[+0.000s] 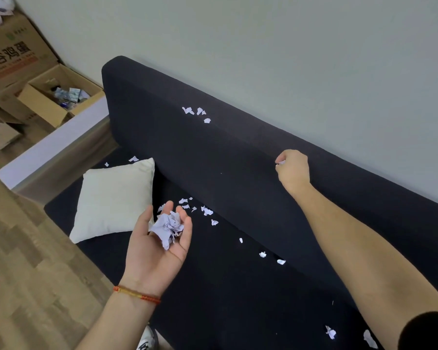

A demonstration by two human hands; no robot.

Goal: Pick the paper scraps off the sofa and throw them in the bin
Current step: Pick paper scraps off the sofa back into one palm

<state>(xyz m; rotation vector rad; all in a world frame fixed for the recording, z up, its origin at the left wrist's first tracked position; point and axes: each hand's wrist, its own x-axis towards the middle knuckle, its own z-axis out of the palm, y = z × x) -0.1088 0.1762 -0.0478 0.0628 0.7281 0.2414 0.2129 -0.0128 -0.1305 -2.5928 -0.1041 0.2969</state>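
A black sofa (238, 286) runs along the wall. My left hand (159, 246) is palm up over the seat and cups a wad of white paper scraps (168, 227). My right hand (292, 170) rests on top of the backrest (238, 152) with its fingers pinched on a small white scrap (281, 162). More scraps lie on the backrest top (197, 112), on the seat by the backrest (206, 210), further along the seat (262, 254), behind the pillow (133, 159) and at the near end (330, 332). No bin is in view.
A cream pillow (114, 198) leans at the seat's left end. Beyond the sofa stand a low white and grey bench (53, 147) and several cardboard boxes (48, 102), one open with items inside. Wood floor (23, 261) lies to the left. A shoe (147, 339) shows at the bottom.
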